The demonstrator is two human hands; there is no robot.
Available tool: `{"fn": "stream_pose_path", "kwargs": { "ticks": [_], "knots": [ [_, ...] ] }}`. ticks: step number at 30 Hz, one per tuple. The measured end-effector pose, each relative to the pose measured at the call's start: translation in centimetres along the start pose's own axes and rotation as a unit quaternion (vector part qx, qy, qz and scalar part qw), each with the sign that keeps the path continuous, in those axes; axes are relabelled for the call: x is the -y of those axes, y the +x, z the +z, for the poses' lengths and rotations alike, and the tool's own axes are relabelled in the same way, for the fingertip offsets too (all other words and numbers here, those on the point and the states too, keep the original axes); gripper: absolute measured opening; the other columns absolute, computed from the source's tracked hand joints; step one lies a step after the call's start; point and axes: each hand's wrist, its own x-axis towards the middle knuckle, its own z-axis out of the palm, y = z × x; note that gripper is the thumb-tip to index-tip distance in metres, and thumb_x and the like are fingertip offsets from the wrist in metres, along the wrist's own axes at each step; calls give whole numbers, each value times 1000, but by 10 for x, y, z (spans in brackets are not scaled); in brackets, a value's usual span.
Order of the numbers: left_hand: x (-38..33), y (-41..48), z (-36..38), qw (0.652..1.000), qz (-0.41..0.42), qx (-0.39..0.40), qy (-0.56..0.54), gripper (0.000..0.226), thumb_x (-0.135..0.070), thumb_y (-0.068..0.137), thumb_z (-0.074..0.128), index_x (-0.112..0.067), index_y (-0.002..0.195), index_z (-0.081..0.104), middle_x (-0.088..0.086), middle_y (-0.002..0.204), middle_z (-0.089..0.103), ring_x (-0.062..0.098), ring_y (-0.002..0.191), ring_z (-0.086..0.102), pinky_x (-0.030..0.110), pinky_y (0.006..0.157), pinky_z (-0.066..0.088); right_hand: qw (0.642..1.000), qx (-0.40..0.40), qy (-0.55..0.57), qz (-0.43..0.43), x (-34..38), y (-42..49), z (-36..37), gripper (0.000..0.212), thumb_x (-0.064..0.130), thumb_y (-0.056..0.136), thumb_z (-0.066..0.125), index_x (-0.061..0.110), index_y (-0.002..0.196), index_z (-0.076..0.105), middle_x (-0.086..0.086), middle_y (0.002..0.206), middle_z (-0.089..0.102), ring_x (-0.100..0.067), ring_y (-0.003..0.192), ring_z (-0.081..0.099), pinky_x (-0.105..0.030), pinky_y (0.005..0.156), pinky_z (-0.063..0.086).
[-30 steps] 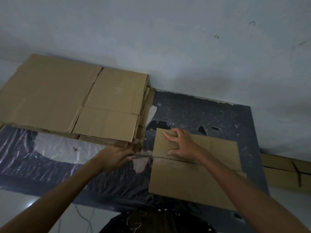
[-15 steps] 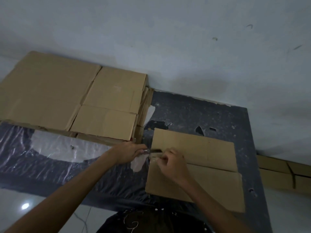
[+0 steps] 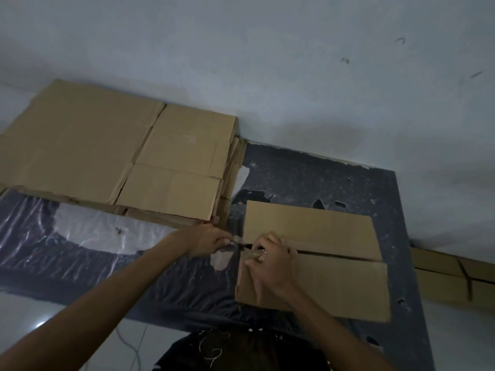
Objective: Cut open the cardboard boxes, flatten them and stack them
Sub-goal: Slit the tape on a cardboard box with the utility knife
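We record a stack of flattened cardboard (image 3: 107,156) as finished, while just right of it one closed box (image 3: 334,285) is not yet opened, our left hand (image 3: 206,241) gripping a knife (image 3: 235,245) at the box's stack-side seam end and our right hand (image 3: 270,261) pinching the tape (image 3: 254,254) there.

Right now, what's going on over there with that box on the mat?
A person is working on a cardboard box lying on a dark mat. The left hand grips a cutter, its tip at the left end of the box's centre seam. The right hand pinches what looks like clear tape at that same end. A stack of flattened cardboard lies to the left, against the wall.
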Motion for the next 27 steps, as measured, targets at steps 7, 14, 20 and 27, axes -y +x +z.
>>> {"fn": "stream_pose_path", "kwargs": {
  "ticks": [7,14,20,27],
  "knots": [
    [26,-32,32,990,-14,-75,-123,28,-34,102,38,-23,114,62,-2,100,57,14,93,54,22,78,39,999,31,27,-21,-2,7,-10,38,43,64,82,32,80,50,17,86,42,-10,87,45,-30,74,36],
    [29,-41,147,955,-246,-150,-73,33,-34,100,44,-15,126,47,8,129,44,25,100,59,35,81,52,997,34,27,-68,5,-1,-39,23,23,76,79,17,95,68,10,89,49,-6,78,49,-11,68,38],
    [-5,-10,127,925,-239,-295,-25,30,-30,85,65,-11,109,64,15,110,57,35,97,55,43,79,48,998,27,2,-55,-5,-26,-89,15,12,95,56,16,102,68,7,95,60,-3,83,56,-10,73,45],
    [-87,38,1,642,-201,-309,-672,34,-26,102,41,-12,75,57,8,71,61,20,57,58,24,49,41,994,79,-23,72,-50,-65,-146,42,30,83,74,20,122,61,11,92,57,-6,83,56,-24,78,49]
  ]
}}
